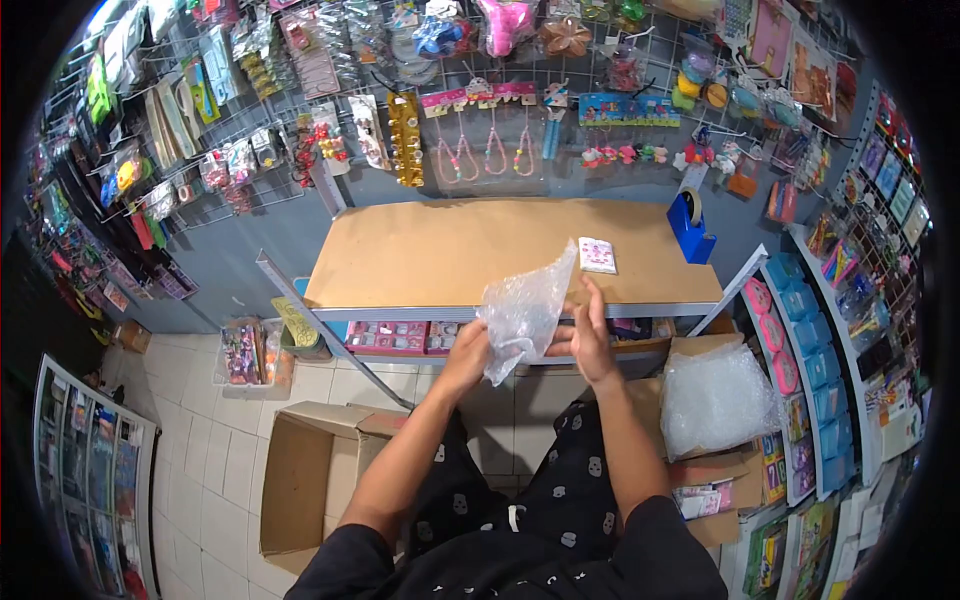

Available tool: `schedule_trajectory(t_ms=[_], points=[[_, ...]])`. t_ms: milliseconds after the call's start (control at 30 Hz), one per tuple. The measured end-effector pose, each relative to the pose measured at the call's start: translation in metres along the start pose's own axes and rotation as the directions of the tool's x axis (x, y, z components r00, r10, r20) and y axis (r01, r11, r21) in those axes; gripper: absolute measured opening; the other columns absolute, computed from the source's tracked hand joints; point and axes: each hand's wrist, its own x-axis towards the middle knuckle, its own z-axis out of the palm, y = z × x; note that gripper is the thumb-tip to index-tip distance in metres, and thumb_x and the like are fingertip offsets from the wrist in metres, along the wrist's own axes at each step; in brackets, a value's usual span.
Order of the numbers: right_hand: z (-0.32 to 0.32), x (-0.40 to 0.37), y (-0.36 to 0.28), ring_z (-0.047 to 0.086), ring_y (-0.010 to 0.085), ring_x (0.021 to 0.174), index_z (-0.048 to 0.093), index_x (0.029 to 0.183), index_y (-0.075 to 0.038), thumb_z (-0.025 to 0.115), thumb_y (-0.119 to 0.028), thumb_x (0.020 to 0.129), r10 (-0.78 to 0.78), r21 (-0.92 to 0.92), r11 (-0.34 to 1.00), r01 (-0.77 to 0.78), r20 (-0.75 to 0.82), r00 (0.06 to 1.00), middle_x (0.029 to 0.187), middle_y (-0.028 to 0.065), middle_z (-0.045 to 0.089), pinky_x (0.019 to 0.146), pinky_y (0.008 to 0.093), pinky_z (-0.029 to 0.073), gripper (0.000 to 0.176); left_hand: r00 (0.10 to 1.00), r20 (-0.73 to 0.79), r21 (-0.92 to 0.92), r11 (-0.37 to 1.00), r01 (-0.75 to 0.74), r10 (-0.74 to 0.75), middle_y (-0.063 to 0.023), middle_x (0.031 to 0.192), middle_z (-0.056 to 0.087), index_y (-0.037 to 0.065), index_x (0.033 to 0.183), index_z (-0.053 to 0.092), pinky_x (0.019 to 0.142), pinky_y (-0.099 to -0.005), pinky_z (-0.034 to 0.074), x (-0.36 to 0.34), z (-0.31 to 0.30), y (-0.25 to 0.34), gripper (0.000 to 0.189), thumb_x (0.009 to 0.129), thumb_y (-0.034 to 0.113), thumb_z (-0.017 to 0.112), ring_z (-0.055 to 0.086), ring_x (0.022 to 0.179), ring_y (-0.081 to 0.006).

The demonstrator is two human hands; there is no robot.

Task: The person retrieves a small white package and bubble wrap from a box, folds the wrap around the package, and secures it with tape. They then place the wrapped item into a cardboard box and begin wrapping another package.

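Observation:
A crumpled sheet of clear bubble wrap (525, 305) is held up in front of the brown-topped table (430, 250). My left hand (468, 355) is closed on the sheet's left edge. On the right side, my right hand (588, 335) has its fingers spread beside the wrap, palm toward it; whether it touches the plastic is hard to tell. Behind my right hand a small white packet with pink print (597, 255) lies on the table. Near the table's right end stands a blue tape dispenser (690, 228).
An open cardboard box (295, 480) is on the floor at left, near a clear bin (250, 385). More bubble wrap (715, 400) lies on boxes at right. Shelves (800, 350) flank the right side. Hanging goods cover the wall grid.

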Motion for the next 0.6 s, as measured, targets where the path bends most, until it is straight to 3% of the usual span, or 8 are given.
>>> schedule_trajectory(t_ms=[100,200,300,400,467,500,533,600], points=[[0.013,0.029,-0.024,0.075,0.0323,0.096,-0.003,0.165,-0.016,0.074,-0.043,0.099,0.093,-0.099,0.990,-0.101,-0.083,0.992,0.138,0.0266,0.057,0.073,0.0418,0.067,0.104,0.946,0.062,0.485,0.819,-0.308,0.319,-0.0133,0.123,0.072,-0.005,0.139,0.060,0.095,-0.0342,0.055,0.017,0.007,0.023,0.035,0.110,0.011,0.048,0.070,0.110,-0.0209],[0.023,0.053,-0.040,0.074,0.0336,0.097,-0.003,0.163,-0.020,0.077,-0.036,0.098,0.181,-0.214,0.953,-0.215,-0.165,0.969,0.141,0.0256,0.055,0.068,0.0455,0.068,0.104,0.874,0.117,0.630,0.645,-0.432,0.472,-0.0186,0.125,0.071,-0.003,0.145,0.055,0.093,-0.0342,0.056,0.042,0.008,0.032,0.038,0.113,0.015,0.047,0.071,0.109,-0.0230],[0.006,0.072,-0.013,0.071,0.0372,0.109,-0.002,0.163,-0.020,0.079,-0.029,0.096,-0.044,-0.471,0.881,-0.034,-0.154,0.987,0.145,0.0268,0.050,0.068,0.0446,0.068,0.106,0.883,0.045,0.765,0.553,-0.331,0.467,-0.0235,0.130,0.070,0.000,0.155,0.043,0.089,-0.0362,0.057,0.043,0.011,0.045,0.046,0.113,0.017,0.050,0.073,0.104,-0.0236],[-0.007,0.082,-0.002,0.065,0.0461,0.117,0.002,0.164,-0.024,0.073,-0.028,0.099,0.106,-0.105,0.988,-0.117,-0.105,0.989,0.147,0.0271,0.044,0.086,0.0556,0.064,0.096,0.855,0.054,0.482,0.737,-0.475,0.516,-0.0227,0.130,0.071,0.004,0.159,0.035,0.082,-0.0370,0.058,0.053,0.008,0.029,0.061,0.106,0.013,0.064,0.073,0.091,-0.0240],[-0.018,0.084,0.007,0.063,0.0511,0.117,0.007,0.163,-0.028,0.065,-0.037,0.105,0.172,0.155,0.974,-0.163,-0.049,0.984,0.154,0.0277,0.035,0.097,0.0645,0.057,0.083,0.829,0.148,0.673,0.560,-0.484,0.539,-0.0220,0.130,0.071,0.006,0.158,0.036,0.077,-0.0373,0.059,0.050,0.008,0.035,0.071,0.098,0.010,0.073,0.073,0.086,-0.0252],[-0.018,0.082,0.007,0.061,0.0515,0.120,0.006,0.163,-0.028,0.067,-0.040,0.103,0.157,0.125,0.981,-0.149,-0.060,0.986,0.157,0.0282,0.032,0.095,0.0633,0.058,0.086,0.818,0.196,0.750,0.454,-0.480,0.542,-0.0217,0.130,0.071,0.007,0.158,0.036,0.075,-0.0375,0.059,0.046,0.011,0.043,0.076,0.094,0.009,0.078,0.073,0.084,-0.0258],[-0.019,0.081,0.007,0.059,0.0518,0.123,0.006,0.162,-0.027,0.068,-0.044,0.102,0.141,0.094,0.986,-0.134,-0.071,0.987,0.159,0.0287,0.029,0.092,0.0621,0.059,0.089,0.859,0.134,0.772,0.491,-0.403,0.494,-0.0238,0.135,0.067,0.007,0.156,0.039,0.095,-0.0406,0.059,0.045,0.013,0.048,0.081,0.089,0.008,0.084,0.071,0.119,-0.0313],[-0.016,0.076,0.002,0.055,0.0489,0.130,0.005,0.162,-0.024,0.074,-0.047,0.099,0.133,0.069,0.990,-0.127,-0.091,0.987,0.162,0.0279,0.028,0.093,0.0610,0.057,0.096,0.885,0.097,0.774,0.524,-0.355,0.456,-0.0234,0.134,0.068,0.008,0.156,0.040,0.091,-0.0399,0.061,0.047,0.015,0.051,0.078,0.090,0.007,0.083,0.072,0.116,-0.0313]])
